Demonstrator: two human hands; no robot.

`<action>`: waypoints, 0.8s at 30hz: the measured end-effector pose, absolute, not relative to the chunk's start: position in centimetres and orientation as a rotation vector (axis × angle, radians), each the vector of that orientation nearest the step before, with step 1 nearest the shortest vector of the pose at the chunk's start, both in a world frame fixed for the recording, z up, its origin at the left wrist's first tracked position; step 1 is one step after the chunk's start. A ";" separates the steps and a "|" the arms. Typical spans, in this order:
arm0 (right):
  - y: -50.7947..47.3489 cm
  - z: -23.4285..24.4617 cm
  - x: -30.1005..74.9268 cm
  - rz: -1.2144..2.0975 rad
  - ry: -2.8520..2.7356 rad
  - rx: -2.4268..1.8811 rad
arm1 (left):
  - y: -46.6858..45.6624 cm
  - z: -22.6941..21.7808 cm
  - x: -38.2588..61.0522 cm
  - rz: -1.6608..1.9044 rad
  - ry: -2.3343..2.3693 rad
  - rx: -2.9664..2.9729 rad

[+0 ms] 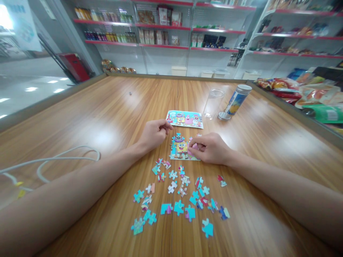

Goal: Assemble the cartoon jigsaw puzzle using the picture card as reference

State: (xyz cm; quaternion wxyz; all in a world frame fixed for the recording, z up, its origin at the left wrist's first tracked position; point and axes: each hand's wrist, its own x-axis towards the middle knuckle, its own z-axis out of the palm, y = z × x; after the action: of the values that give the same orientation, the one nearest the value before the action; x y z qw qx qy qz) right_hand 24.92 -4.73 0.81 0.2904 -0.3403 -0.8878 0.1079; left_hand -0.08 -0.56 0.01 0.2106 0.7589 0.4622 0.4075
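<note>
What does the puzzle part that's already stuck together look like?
The joined puzzle patch lies flat on the wooden table, a small uneven block of thin card pieces, turquoise with a yellow cartoon figure. The right hand presses a pink piece at its right edge; the left hand rests beside its upper left.
</note>
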 end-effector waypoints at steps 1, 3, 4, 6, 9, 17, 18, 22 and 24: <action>-4.8 0.9 24.9 0.294 -2.400 -0.918 | -0.6 0.0 0.0 1.099 1.289 2.093; -4.8 1.0 24.9 0.316 -2.437 -0.945 | -0.7 0.1 0.1 1.056 1.294 2.096; -4.8 1.1 24.8 0.330 -2.443 -0.955 | -0.8 0.1 0.1 1.045 1.297 2.098; -4.8 1.2 24.8 0.354 -2.445 -0.963 | -0.8 0.2 0.2 1.037 1.300 2.098; -4.9 1.3 24.8 0.384 -2.449 -0.957 | -0.8 0.2 0.2 1.037 1.297 2.100; -4.6 1.2 25.0 0.494 -2.466 -0.923 | -0.6 -0.1 0.1 1.040 1.290 2.125; -4.6 1.2 25.0 0.498 -2.467 -0.923 | -0.6 -0.1 0.1 1.042 1.290 2.130; -4.7 1.4 25.0 0.482 -2.478 -0.922 | -0.7 0.0 0.1 1.051 1.292 2.137; -4.8 1.5 24.9 0.456 -2.485 -0.930 | -0.8 0.1 0.2 1.059 1.287 2.126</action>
State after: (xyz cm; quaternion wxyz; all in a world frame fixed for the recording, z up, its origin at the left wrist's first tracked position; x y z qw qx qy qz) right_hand 24.94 -4.76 1.50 0.2227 -0.3366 -0.8999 0.1652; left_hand 0.15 -0.76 0.05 0.2181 0.7681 0.4650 0.3825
